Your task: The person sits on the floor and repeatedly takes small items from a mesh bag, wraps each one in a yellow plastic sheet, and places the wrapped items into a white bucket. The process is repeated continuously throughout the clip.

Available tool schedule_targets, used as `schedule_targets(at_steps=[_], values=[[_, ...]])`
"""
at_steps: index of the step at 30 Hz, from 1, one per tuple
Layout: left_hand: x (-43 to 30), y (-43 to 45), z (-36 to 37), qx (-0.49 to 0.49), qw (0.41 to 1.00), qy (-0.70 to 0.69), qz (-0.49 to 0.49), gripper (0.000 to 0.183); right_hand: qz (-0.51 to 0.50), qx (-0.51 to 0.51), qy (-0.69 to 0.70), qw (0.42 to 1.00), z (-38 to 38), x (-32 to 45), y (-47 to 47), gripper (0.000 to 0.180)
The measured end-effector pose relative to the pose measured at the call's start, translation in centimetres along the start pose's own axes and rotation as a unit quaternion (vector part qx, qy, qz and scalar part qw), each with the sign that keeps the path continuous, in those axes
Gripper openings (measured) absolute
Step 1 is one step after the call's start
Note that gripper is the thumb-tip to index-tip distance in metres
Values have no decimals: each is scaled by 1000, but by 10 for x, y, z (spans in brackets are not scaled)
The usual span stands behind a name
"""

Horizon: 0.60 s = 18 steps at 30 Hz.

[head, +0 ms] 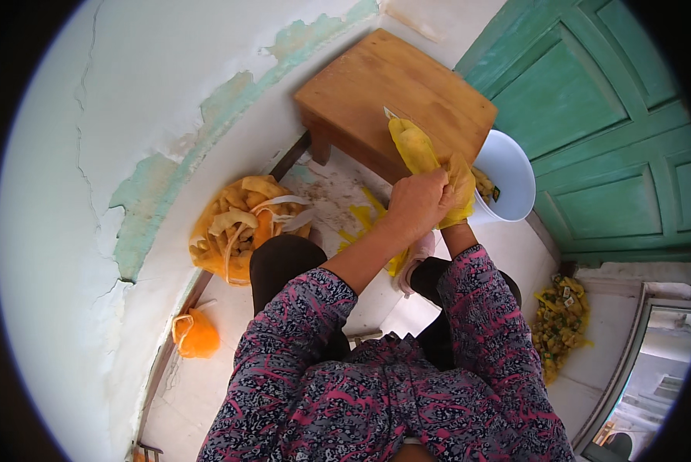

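Note:
In front of the stool, my left hand (417, 199) grips the neck of a yellow mesh bag (413, 145). Pale, knobbly root pieces, ginger by their look, fill its far end, and a small white tag (389, 113) sticks out at the tip. My right hand (460, 179) is close against the left, with yellow netting bunched over it down to the wrist; its fingers are partly hidden. Left of my knee stands an orange plastic bag (207, 245) full of loose root pieces (233, 222).
A wooden stool (391, 86) stands against the wall. Beside it, a white bucket (510, 173) holds some filled mesh bags (484, 186). Empty yellow netting (363, 216) lies by my feet. At right is a heap of filled bags (560, 323); at left, a small orange bag (196, 335). A green door (576, 115) rises behind.

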<state>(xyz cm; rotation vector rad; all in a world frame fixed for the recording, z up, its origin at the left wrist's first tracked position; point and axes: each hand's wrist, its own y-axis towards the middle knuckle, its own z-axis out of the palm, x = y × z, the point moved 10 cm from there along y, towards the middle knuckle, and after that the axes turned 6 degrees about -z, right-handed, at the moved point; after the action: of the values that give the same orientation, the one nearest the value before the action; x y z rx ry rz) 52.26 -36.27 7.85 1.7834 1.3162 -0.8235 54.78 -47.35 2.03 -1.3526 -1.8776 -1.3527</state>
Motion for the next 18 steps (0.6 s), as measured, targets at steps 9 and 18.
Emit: schedule_targets(at_steps=[9,18], values=[[15,7,3,14,1000,7,-12,18,21,12,-65,998,17,-4,12,34],[27,13,1,-3,998,-62,-12,17,66,71,-39,994,25,-13,5,32]])
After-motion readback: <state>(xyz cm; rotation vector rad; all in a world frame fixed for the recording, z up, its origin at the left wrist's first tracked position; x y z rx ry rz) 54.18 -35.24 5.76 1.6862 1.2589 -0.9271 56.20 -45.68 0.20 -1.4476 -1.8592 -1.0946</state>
